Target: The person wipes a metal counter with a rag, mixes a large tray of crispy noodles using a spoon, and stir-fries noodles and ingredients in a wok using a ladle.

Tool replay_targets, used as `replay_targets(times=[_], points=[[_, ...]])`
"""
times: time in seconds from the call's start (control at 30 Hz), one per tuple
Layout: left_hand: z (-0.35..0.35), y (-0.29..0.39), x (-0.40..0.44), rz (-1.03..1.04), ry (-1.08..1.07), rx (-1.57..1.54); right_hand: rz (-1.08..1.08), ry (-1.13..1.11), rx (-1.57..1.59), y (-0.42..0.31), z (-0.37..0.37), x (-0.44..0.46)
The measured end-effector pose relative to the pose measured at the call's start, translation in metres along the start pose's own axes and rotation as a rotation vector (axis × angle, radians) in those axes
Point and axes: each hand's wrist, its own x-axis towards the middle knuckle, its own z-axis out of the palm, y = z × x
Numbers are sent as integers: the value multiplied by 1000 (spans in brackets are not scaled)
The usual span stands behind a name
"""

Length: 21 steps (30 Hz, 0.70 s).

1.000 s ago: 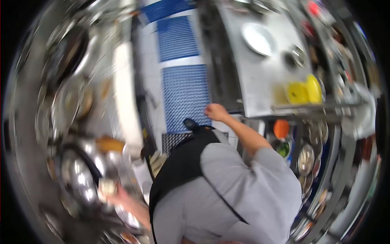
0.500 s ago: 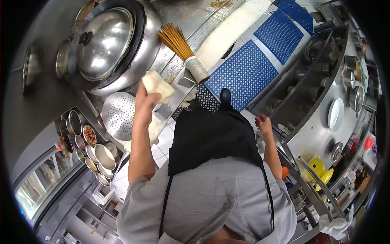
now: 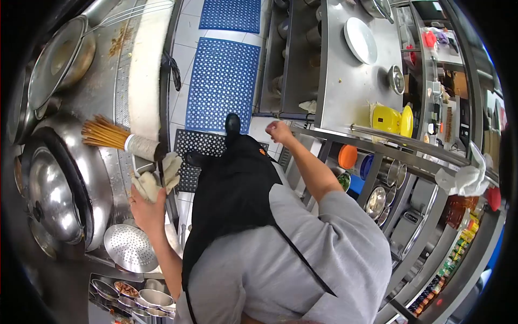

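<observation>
Head cam: L hand (image 3: 148, 210), gripping cloth (image 3: 145, 186), now nearer brush (image 3: 128, 142) vs prev; R hand (image 3: 278, 131) loosely closed.

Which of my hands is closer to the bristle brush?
Left. Your left hand, holding a pale cloth, is just below the bristle brush in view; your right hand is farther away, off to its right.
</observation>
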Motion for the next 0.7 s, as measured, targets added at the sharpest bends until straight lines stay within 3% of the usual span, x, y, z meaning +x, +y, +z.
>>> replay_targets(times=[0.13,0.23,0.3,0.33,0.4,0.43,0.5,0.57,0.6,0.7], points=[[0,21,-7,-53,31,31,71,406,39,-15,0,68],[0,39,-13,-80,134,33,355,619,12,-4,-20,134],[9,27,-19,46,294,-46,556,382,127,18,-51,173],[3,42,-27,-14,327,-106,737,556,161,28,-54,193],[14,34,-49,193,521,7,1018,897,281,48,-57,230],[26,13,-69,250,518,101,1111,1067,367,58,-64,246],[46,31,-93,320,362,73,1269,1351,-110,121,-52,289],[75,59,-114,92,4,-221,1322,1382,-91,151,-67,291],[102,47,-126,124,-67,-280,1348,1399,-81,161,-72,289],[153,37,-147,-209,-440,-449,1341,1017,287,182,-87,279]])
